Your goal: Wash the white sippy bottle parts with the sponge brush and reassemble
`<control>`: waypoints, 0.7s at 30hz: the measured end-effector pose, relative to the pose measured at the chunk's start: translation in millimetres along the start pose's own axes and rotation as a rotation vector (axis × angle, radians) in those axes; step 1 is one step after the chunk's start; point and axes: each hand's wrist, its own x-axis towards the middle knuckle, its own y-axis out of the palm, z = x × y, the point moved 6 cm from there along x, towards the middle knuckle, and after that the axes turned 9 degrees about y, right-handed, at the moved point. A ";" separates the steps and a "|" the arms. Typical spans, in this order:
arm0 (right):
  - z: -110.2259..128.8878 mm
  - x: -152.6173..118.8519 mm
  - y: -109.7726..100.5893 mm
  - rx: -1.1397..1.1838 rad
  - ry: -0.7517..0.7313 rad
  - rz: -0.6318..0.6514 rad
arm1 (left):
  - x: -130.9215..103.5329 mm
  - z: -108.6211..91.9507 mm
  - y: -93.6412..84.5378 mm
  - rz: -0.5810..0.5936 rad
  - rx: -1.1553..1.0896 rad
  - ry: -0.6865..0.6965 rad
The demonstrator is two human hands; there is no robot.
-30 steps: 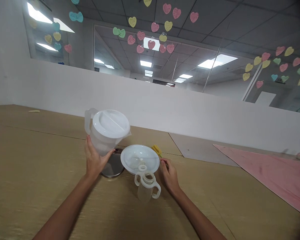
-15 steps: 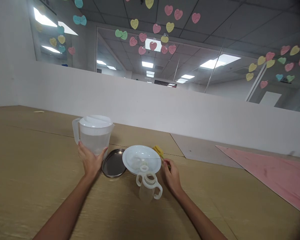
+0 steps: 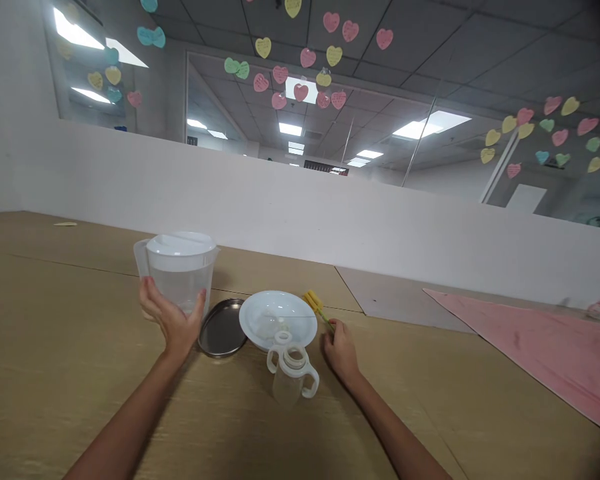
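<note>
My left hand (image 3: 174, 319) grips the lower body of a clear plastic pitcher (image 3: 181, 283) with a white lid, thumb on one side and fingers on the other. My right hand (image 3: 341, 348) pinches the thin green handle of a bottle brush (image 3: 313, 301) with a yellow sponge head, right of the bowl. Between my hands sits a white bowl (image 3: 303, 327) holding small translucent pieces I cannot clearly make out. In front of it stands an uncapped baby bottle (image 3: 287, 387) with two white side handles. A round dark metal tray (image 3: 223, 330) lies between pitcher and bowl.
A pink cloth (image 3: 540, 353) lies on the table at the right, by a grey panel (image 3: 405, 300). A white wall (image 3: 280, 200) rises behind the tabletop, with glass and heart-shaped notes above. A small flat pale piece (image 3: 65, 224) lies far left.
The brush's green handle shows more clearly beside the bowl, with my right hand a little farther from the sponge head. The pitcher and my left hand have shifted slightly left; the view has moved slightly.
</note>
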 end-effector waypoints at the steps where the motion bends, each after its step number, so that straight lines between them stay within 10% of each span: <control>1: 0.6 -0.3 0.0 -0.053 -0.006 0.006 | 0.0 -9.6 -3.1 -0.050 0.014 0.025; 11: 13.6 -5.2 9.7 -0.265 -0.122 0.160 | -59.9 -100.0 57.9 0.772 -0.237 0.594; 21: 17.7 -6.5 11.0 -0.330 -0.150 0.179 | -63.1 -96.6 66.2 0.902 -0.196 0.514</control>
